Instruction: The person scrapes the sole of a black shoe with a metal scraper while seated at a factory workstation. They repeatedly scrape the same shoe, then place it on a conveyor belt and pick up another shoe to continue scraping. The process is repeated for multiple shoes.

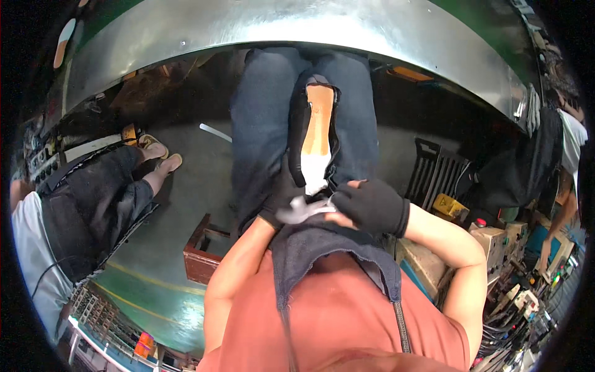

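Note:
An upside-down black shoe upper [298, 133] lies lengthwise between my thighs, its tan insole [320, 115] facing up and a white section at the near end. My left hand [280, 193], in a black fingerless glove, is closed against the shoe's near left side, its fingers partly hidden. My right hand [365, 206], gloved the same way, grips a silver metal hand tool [300, 211] just below the white end. Motion smears the tool; its head looks hammer-like, but I cannot tell its exact kind.
Beyond my knees runs a shiny metal bench edge [297, 25]. A brown wooden stool [201, 251] stands at left, and a black slatted plastic crate [434, 170] at right. A person [87, 217] sits at far left, another [570, 142] at far right. Machine boxes [489, 239] stand at right.

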Action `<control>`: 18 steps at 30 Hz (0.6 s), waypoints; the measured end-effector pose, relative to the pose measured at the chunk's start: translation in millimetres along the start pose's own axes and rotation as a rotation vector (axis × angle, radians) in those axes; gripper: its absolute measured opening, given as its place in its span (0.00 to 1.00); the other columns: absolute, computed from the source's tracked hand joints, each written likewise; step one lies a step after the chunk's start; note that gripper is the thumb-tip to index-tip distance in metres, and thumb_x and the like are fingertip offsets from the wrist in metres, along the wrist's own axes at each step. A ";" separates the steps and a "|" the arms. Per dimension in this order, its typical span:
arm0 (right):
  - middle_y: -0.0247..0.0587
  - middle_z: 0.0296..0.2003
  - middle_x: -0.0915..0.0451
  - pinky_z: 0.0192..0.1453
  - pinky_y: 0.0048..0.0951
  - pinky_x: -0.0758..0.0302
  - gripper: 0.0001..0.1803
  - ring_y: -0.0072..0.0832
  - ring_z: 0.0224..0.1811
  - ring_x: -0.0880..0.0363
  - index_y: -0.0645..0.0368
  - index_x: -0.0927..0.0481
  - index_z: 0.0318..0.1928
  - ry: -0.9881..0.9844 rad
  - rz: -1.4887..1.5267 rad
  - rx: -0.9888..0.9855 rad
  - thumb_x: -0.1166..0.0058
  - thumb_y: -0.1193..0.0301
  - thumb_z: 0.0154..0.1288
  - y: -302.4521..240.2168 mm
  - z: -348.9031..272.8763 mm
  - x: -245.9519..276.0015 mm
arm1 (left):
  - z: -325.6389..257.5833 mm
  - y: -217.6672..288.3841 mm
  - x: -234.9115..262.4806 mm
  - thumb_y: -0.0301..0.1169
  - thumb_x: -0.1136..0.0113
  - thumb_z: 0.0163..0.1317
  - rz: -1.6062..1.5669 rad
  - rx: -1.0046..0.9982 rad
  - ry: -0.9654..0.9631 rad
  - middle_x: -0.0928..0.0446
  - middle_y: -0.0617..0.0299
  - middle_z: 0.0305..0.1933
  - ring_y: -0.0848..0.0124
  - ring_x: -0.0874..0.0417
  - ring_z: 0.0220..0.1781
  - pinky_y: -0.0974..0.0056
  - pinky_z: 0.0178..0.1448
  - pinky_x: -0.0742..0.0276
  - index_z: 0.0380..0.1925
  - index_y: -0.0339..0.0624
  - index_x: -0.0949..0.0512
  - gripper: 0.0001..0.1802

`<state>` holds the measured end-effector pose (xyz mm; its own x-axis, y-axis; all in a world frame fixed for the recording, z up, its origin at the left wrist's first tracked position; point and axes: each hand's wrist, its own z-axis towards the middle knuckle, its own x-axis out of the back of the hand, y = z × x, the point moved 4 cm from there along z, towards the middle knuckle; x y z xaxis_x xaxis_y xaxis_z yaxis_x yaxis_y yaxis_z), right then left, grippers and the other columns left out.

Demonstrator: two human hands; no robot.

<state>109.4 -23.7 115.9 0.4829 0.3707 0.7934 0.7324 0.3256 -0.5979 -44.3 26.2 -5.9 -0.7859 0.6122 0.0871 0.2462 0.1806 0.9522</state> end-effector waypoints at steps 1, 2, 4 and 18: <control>0.48 0.21 0.27 0.31 0.39 0.26 0.16 0.40 0.25 0.23 0.57 0.24 0.30 0.104 0.089 0.137 0.45 0.57 0.65 -9.1 3.0 0.9 | 1.3 -6.6 2.5 0.40 0.21 0.43 -0.118 0.073 -0.069 0.35 0.46 0.63 0.58 0.30 0.63 0.55 0.63 0.30 0.67 0.34 0.50 0.58; 0.49 0.23 0.26 0.34 0.37 0.27 0.17 0.39 0.28 0.24 0.60 0.24 0.31 0.083 0.182 0.098 0.46 0.58 0.67 3.5 -2.7 -17.7 | -5.8 -22.4 1.5 0.40 0.23 0.46 0.236 -0.105 -0.096 0.35 0.46 0.62 0.57 0.30 0.63 0.56 0.64 0.31 0.67 0.34 0.49 0.55; 0.49 0.26 0.25 0.35 0.37 0.27 0.16 0.40 0.29 0.24 0.61 0.24 0.34 -0.113 0.391 -0.335 0.48 0.60 0.69 28.7 -13.3 -21.6 | -8.5 -6.3 11.3 0.39 0.27 0.51 0.330 -0.104 -0.063 0.34 0.43 0.64 0.54 0.32 0.66 0.55 0.68 0.36 0.67 0.33 0.45 0.49; 0.46 0.27 0.27 0.37 0.34 0.29 0.16 0.30 0.29 0.30 0.63 0.26 0.38 0.051 0.678 -0.581 0.55 0.61 0.74 14.9 -51.8 20.1 | 40.5 28.9 3.3 0.34 0.39 0.62 0.241 -0.235 0.092 0.32 0.42 0.65 0.57 0.33 0.69 0.58 0.72 0.40 0.63 0.28 0.37 0.33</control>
<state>154.9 -56.4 128.8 0.9109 0.2798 0.3033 0.4031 -0.4467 -0.7987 -16.8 64.6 10.1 -0.7716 0.5421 0.3330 0.3013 -0.1495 0.9417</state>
